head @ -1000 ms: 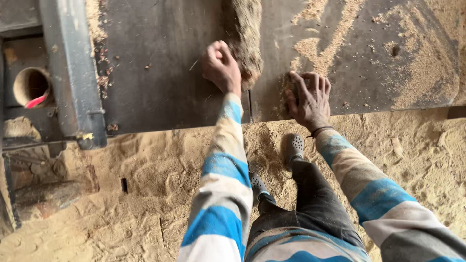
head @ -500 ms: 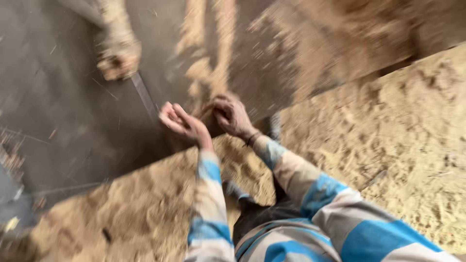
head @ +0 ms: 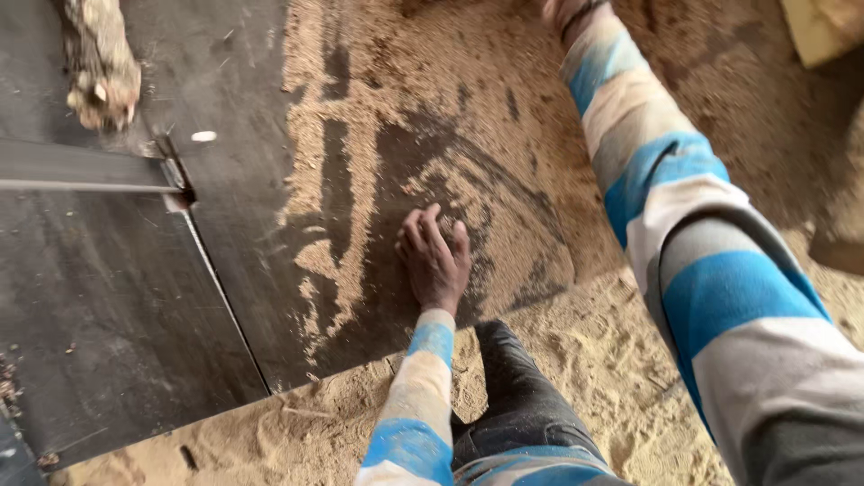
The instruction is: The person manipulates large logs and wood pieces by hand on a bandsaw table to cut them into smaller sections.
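My left hand (head: 435,259) lies palm down, fingers a little spread, on a layer of sawdust (head: 405,117) that covers the dark metal table top (head: 99,306). It holds nothing. Swipe marks show bare dark metal around it. My right arm in a blue, white and grey striped sleeve (head: 657,180) reaches to the top edge. Only the wrist and the base of my right hand (head: 562,11) show there; the fingers are cut off.
A grey metal rail (head: 81,173) crosses the table at the left. Above it is what looks like another person's sawdust-coated hand (head: 101,83). The floor (head: 225,432) below the table edge is deep in sawdust. A pale wooden block (head: 814,27) sits at the top right.
The view has swung right. My hands, close together at the table edge before, are now apart: the left rests flat in the sawdust, the right has reached far up past the frame.
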